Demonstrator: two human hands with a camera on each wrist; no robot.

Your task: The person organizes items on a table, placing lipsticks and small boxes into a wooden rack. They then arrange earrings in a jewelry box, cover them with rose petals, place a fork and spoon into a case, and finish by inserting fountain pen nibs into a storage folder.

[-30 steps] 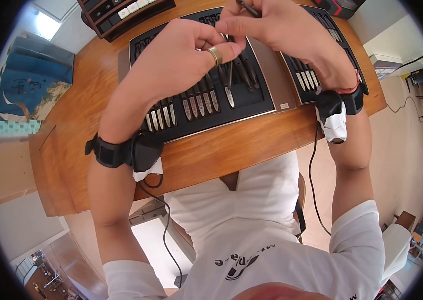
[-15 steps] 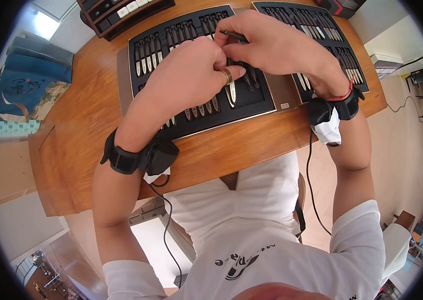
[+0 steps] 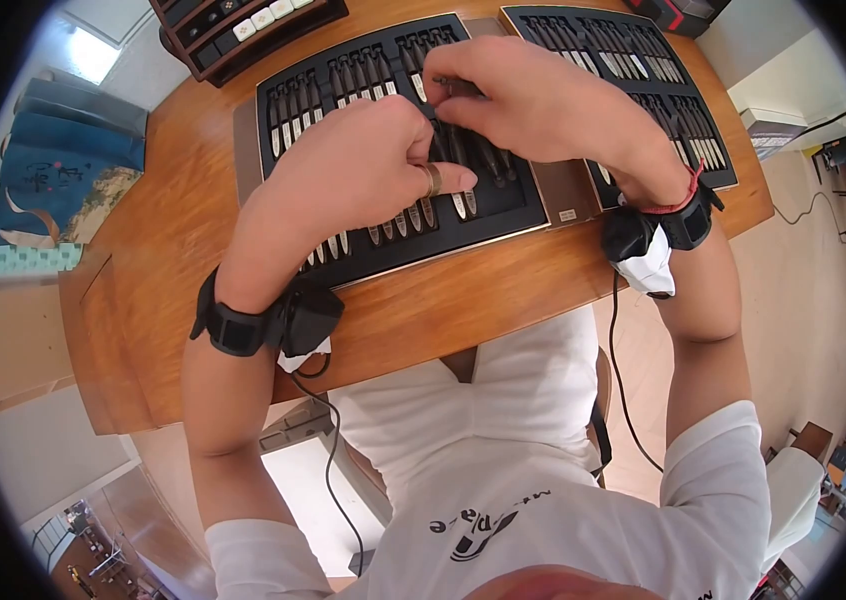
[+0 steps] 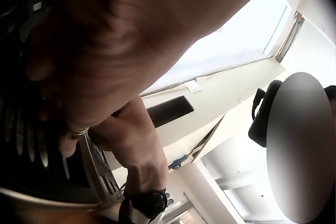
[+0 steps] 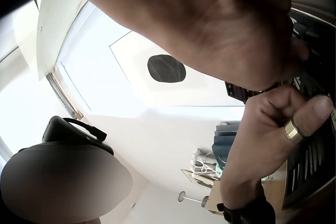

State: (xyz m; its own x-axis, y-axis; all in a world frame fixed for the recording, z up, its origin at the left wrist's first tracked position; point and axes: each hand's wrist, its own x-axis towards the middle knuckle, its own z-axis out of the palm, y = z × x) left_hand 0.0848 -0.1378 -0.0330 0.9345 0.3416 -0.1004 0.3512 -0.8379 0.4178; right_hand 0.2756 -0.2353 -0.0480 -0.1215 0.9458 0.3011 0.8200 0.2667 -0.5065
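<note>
My right hand (image 3: pixel 553 105) is over the upper part of the left black tray (image 3: pixel 515 208), its thumb and fingers pinching a slim dark-shafted tool (image 3: pixel 463 88). Close beside it, my left hand (image 3: pixel 348 165), with a ring on it, hovers low over the same tray. Its thumb points right, while its other fingertips are hidden, so I cannot tell what they hold. Just below that thumb, two silver tool tips (image 3: pixel 464 206) lie side by side. Rows of similar tools (image 3: pixel 358 72) with dark shafts and pale marked ends fill the tray's slots.
A second tray of such tools (image 3: pixel 633 65) stands to the right. At the back left is a dark wooden rack (image 3: pixel 205 50) with white pieces. A blue bag (image 3: pixel 68 165) stands beyond the table's left edge. The wooden table (image 3: pixel 423 285) curves along the front.
My left hand first rose right towards the right hand, then dropped back slightly. The right hand has lowered over the tray. Two silver tips now show below the left thumb where one showed before.
</note>
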